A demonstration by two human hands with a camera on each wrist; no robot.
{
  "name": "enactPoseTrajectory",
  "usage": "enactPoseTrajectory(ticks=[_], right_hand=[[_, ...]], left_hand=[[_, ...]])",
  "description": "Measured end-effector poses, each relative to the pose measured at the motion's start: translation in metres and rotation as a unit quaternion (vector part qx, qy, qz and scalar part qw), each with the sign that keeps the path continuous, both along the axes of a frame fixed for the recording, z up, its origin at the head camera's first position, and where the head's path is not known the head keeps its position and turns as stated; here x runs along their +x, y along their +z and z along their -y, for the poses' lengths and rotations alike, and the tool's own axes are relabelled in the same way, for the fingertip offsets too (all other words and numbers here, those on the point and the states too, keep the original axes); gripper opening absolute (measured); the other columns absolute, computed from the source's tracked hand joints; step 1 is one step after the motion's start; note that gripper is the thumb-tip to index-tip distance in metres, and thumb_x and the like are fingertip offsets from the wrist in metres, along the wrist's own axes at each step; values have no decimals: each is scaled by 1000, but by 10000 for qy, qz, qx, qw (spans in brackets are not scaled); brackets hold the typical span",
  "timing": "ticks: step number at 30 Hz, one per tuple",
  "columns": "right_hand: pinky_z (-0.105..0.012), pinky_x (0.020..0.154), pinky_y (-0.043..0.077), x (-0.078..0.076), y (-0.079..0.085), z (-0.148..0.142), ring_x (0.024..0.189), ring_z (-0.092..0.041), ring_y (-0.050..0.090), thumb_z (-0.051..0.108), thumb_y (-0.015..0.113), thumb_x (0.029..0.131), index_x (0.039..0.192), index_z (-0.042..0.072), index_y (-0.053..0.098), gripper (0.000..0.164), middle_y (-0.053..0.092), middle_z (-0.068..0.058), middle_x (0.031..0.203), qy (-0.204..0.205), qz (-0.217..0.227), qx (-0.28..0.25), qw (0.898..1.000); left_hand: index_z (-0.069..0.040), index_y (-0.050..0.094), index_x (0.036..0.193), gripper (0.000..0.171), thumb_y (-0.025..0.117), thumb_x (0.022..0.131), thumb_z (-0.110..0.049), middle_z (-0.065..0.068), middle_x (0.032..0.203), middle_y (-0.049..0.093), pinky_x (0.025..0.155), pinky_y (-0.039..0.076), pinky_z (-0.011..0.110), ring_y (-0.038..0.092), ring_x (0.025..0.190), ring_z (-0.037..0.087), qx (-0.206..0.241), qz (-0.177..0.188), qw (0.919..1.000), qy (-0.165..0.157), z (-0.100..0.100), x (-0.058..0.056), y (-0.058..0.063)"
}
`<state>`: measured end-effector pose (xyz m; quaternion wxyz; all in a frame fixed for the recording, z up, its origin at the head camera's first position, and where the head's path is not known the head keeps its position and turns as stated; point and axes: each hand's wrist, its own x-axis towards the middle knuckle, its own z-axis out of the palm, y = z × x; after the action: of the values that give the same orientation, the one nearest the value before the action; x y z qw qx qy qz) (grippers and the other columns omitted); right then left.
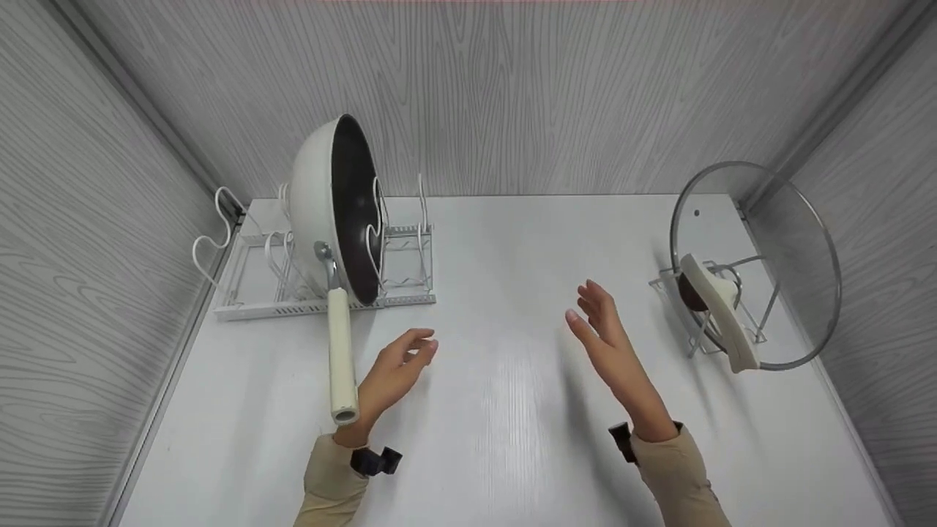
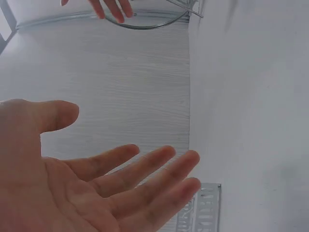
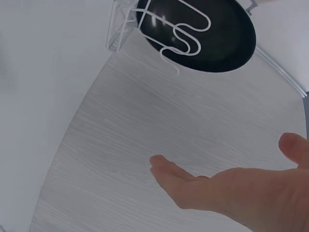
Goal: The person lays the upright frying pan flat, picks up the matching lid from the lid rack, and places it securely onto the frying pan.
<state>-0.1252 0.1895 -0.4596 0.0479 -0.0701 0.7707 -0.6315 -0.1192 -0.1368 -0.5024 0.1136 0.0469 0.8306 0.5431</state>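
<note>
A white wok with a dark inside (image 1: 355, 212) stands on its side in a white wire rack (image 1: 410, 300) at the left. Its cream handle (image 1: 341, 351) points toward the front, overlapping my left wrist in the head view. My left hand (image 1: 395, 373) hovers just right of that handle, fingers relaxed, palm bare in the left wrist view. Farther right, my right hand (image 1: 607, 337) is held up with loosely extended fingers and nothing in it. Beyond it, a glass lid (image 1: 794, 293) with a cream handle (image 1: 721, 315) leans in a small wire stand (image 1: 699, 340).
Wood-grain panels close in the white tabletop (image 1: 505, 410) at the back (image 1: 512, 95), left and right. The rack's wavy wire dividers (image 1: 212, 241) stick up left of the wok. The lid's rim reaches close to the right panel (image 1: 886, 241).
</note>
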Motion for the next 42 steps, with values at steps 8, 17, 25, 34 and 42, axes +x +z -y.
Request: enactPoseTrajectory(ticks=[8, 17, 25, 34, 42], right_hand=[[-44, 118, 21, 1, -2, 22, 144, -28, 30, 26, 49, 104, 153, 1, 18, 63, 32, -16, 154, -158, 326, -1181, 9923], [-43, 118, 21, -2, -4, 50, 143, -31, 34, 23, 47, 104, 151, -3, 21, 60, 35, -22, 151, -96, 600, -2065, 9766], [-46, 118, 21, -7, -2, 76, 141, -40, 34, 21, 42, 104, 149, -5, 22, 56, 39, -26, 147, 30, 927, -2949, 9510], [-46, 118, 22, -9, 4, 111, 140, -38, 37, 24, 44, 102, 150, -6, 19, 62, 38, -26, 147, 311, 1443, -3410, 9284], [-44, 119, 22, -7, 7, 146, 142, -39, 34, 26, 43, 101, 148, -5, 18, 62, 31, -28, 151, 584, 1865, -3648, 9103]], left_hand=[[8, 50, 135, 46, 40, 107, -27, 26, 124, 63, 97, 47, 52, 67, 105, 39, 1176, 684, 9907, 77, 30, 2, -4], [-6, 53, 137, 46, 39, 108, -38, 18, 131, 62, 103, 46, 39, 63, 117, 33, 4017, 1793, 8946, -792, 75, -8, -15], [8, 41, 140, 57, 25, 110, -38, 29, 137, 53, 110, 38, 45, 51, 127, 46, 4542, 1737, 8735, 229, 83, 2, 20], [3, 12, 149, 50, 18, 108, -25, 27, 130, 52, 116, 25, 50, 59, 117, 42, 5258, 1696, 8313, 608, 94, -11, 29], [7, 14, 146, 53, 22, 107, -29, 33, 145, 34, 114, 31, 49, 45, 130, 50, 5012, 1879, 8422, 653, 94, -24, 37]])
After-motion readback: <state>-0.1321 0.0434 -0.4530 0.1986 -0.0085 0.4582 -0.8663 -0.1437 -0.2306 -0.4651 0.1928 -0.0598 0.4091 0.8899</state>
